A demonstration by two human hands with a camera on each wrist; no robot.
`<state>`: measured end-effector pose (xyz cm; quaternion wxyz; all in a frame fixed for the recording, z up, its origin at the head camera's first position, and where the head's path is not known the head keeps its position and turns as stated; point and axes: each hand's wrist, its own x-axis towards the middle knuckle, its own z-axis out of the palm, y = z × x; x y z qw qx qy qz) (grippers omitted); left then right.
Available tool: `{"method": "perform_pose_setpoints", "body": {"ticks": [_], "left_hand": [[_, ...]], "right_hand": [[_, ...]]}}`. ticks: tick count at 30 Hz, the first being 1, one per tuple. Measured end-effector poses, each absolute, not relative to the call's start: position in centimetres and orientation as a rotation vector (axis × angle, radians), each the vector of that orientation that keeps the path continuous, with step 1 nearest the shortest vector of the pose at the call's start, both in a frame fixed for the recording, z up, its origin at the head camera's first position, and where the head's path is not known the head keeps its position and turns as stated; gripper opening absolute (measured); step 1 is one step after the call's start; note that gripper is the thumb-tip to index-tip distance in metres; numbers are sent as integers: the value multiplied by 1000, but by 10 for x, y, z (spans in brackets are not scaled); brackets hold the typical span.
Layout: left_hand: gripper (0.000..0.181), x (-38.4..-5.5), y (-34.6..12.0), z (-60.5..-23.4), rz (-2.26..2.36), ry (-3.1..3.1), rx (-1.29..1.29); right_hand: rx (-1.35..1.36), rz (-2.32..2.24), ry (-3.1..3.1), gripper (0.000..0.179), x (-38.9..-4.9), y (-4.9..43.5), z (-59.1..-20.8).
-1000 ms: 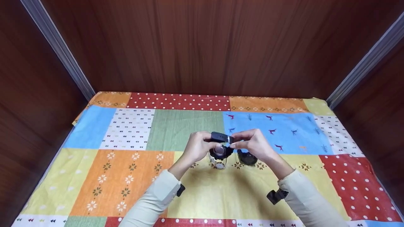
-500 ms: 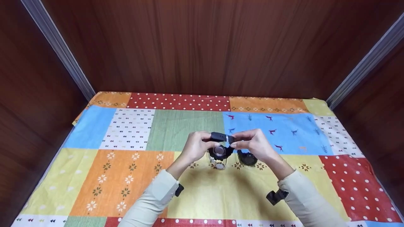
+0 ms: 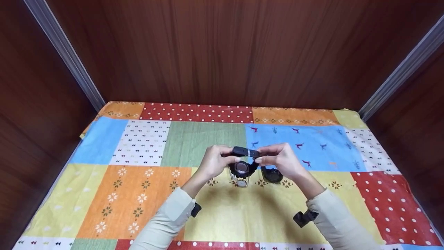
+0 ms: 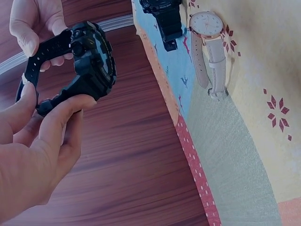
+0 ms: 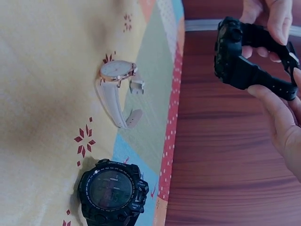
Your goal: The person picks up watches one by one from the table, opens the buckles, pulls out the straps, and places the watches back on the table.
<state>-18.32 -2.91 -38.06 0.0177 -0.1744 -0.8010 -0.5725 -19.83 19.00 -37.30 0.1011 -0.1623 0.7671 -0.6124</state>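
My left hand (image 3: 215, 161) and right hand (image 3: 282, 160) hold a black sport watch (image 4: 94, 59) between them, raised over the table. Its strap (image 3: 240, 151) is closed into a loop, with the case hanging at the lower side in the head view. Left thumb and fingers pinch the strap on one side; right thumb and fingers pinch it on the other, near the light-coloured buckle (image 3: 249, 152). A white-strapped watch (image 5: 116, 70) with a rose-gold rim sits on the cloth beneath. Another black digital watch (image 5: 111, 190) rests to its right, partly behind my right hand in the head view.
A patchwork tablecloth (image 3: 138, 201) in bright squares covers the table. Dark wood panels (image 3: 215, 52) rise behind it and on both sides, with grey metal strips at the corners. Black wrist cameras (image 3: 305, 218) are strapped at both sleeves.
My right hand has shifted slightly to the right, and the strap's dark end reaches a little farther past the buckle. The two watches on the cloth stay where they were.
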Motion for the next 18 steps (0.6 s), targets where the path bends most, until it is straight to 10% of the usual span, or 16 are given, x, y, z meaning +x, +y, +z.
{"method": "perform_pose_setpoints", "body": {"ticks": [18], "left_hand": [[29, -183, -31, -383, -2057, -2430, -463]], "right_hand": [[-408, -1864, 2189, 32, -197, 196, -372]]}}
